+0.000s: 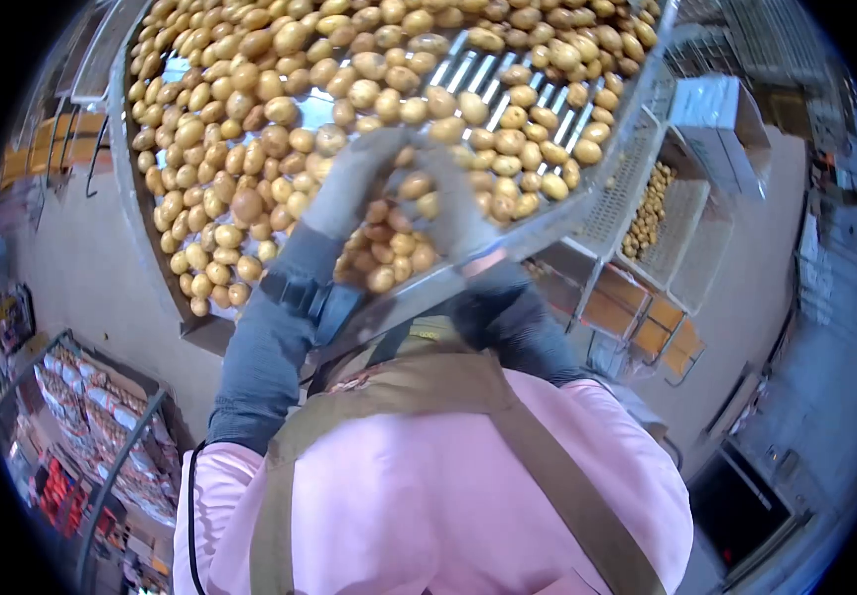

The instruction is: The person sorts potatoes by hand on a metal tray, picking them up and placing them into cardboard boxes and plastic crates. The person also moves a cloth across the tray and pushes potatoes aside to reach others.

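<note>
Both hands wear grey gloves and reach into a heap of yellow-brown potatoes (240, 159) on a metal sorting table (133, 188). My left hand (357, 178) is arched over the potatoes, its fingers stretched forward and bending to the right. My right hand (456, 203) lies opposite it, near the table's front edge, and is smeared by motion. A potato (416, 184) shows between the two hands, and I cannot tell whether the right fingers grip it. Below the hands, several potatoes (381, 279) lie against the front rim (399, 312).
Metal rollers (483, 74) show between the potatoes at the back right. To the right stand plastic crates (686, 238), one with potatoes (652, 210), and a white-blue box (716, 124). A metal rail (121, 466) and netted sacks (101, 421) stand at lower left.
</note>
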Tool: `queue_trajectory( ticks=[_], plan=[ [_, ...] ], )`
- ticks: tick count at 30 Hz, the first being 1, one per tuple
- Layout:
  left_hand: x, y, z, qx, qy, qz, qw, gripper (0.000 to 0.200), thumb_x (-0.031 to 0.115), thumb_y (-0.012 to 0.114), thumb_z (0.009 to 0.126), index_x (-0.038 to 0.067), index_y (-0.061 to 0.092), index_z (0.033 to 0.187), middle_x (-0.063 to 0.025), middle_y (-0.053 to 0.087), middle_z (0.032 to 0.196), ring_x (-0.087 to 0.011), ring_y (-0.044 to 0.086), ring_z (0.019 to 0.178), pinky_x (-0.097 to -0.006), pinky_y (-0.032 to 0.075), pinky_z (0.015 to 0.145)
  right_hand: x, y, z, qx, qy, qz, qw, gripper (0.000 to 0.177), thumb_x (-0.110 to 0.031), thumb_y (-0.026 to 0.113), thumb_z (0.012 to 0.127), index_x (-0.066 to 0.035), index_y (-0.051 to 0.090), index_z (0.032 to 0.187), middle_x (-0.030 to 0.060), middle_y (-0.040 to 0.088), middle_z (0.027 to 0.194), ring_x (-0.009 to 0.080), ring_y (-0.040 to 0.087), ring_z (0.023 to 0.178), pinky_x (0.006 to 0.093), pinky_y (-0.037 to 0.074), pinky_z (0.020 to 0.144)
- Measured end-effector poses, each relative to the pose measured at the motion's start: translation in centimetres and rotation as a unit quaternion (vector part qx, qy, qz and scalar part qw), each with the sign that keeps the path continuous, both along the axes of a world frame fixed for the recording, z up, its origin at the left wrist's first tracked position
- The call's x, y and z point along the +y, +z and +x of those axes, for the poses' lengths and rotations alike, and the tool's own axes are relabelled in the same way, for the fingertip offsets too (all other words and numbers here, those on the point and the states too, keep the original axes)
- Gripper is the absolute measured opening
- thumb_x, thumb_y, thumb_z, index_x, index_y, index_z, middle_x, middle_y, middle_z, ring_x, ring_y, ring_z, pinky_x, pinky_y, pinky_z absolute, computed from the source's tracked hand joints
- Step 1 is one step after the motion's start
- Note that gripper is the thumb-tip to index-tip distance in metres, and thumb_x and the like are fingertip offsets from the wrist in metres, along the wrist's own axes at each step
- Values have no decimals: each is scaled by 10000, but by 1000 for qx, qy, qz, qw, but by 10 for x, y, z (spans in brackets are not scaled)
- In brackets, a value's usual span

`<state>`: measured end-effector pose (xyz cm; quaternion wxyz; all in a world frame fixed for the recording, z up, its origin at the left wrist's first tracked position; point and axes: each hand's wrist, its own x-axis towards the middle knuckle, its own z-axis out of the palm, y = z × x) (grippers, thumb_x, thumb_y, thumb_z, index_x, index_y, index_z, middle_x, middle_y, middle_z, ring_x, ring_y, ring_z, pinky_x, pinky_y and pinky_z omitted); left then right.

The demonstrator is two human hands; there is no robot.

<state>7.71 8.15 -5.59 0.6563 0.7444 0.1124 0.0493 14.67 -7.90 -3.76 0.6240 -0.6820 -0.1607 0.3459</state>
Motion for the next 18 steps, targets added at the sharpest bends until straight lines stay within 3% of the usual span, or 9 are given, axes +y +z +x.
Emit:
queue_trajectory(
  ticks=[1,2,5,6,10,12,14,17,18],
  plan=[
    [-11,5,-1,98,53,-131,985,305,147,663,926,-5,666,1191,-106,671,1179,-193,644,1065,-311,511,899,0,9,-21,227,-67,-6,972,373,-94,544,980,-95,528,1353,106,614,1102,190,607,902,335,523,757],
    [-24,16,-8,158,117,-102,975,314,208,694,905,-13,693,1127,-110,691,1113,-188,654,1048,-318,514,873,-4,-2,-36,160,-73,8,984,404,-103,525,988,-65,500,1390,130,578,1220,228,565,1066,355,478,904],
    [-54,10,-38,7,140,153,978,235,164,708,884,38,711,1083,-136,689,1091,-271,665,1000,-359,523,868,-18,-26,-76,-138,-22,-37,990,587,-46,579,915,25,400,1469,171,477,1463,300,443,1368,366,320,1185],
    [-58,17,-45,-57,115,252,959,225,149,705,881,42,706,1079,-145,684,1095,-299,663,991,-373,526,865,-24,-24,-85,-197,-27,-51,979,650,2,614,866,13,384,1474,157,502,1424,260,479,1323,352,367,1153],
    [-73,29,-69,-78,38,362,928,218,79,704,887,54,692,1104,-129,667,1147,-318,617,1089,-399,487,949,-37,-13,-104,65,-64,186,978,575,-1,628,882,-21,427,1420,120,547,1340,193,546,1210,315,451,1066],
    [-79,36,-72,-41,17,378,925,218,142,651,924,59,688,1122,-142,665,1156,-355,586,1114,-428,460,979,-41,-9,-107,78,-70,216,971,541,-21,641,897,-35,445,1400,97,559,1324,181,563,1181,312,469,1045],
    [-82,36,-75,-73,11,436,897,260,170,637,922,49,671,1149,-164,656,1160,-386,583,1073,-429,467,945,-52,1,-108,-16,-40,139,989,502,-53,640,927,-47,452,1393,76,564,1322,177,574,1163,319,478,1038],
    [-97,29,-78,-80,7,428,900,353,229,607,961,28,627,1250,-177,642,1197,-361,590,1086,-404,461,947,-55,-32,-110,96,-75,217,968,433,-133,612,975,-49,463,1373,43,579,1298,166,594,1141,323,505,1009],
    [-102,30,-77,-55,8,317,947,374,250,584,982,22,611,1278,-180,636,1211,-340,590,1107,-394,457,959,-57,-36,-109,93,-76,209,971,427,-151,607,980,-47,465,1369,40,583,1290,161,596,1138,321,512,1000]
  ],
)
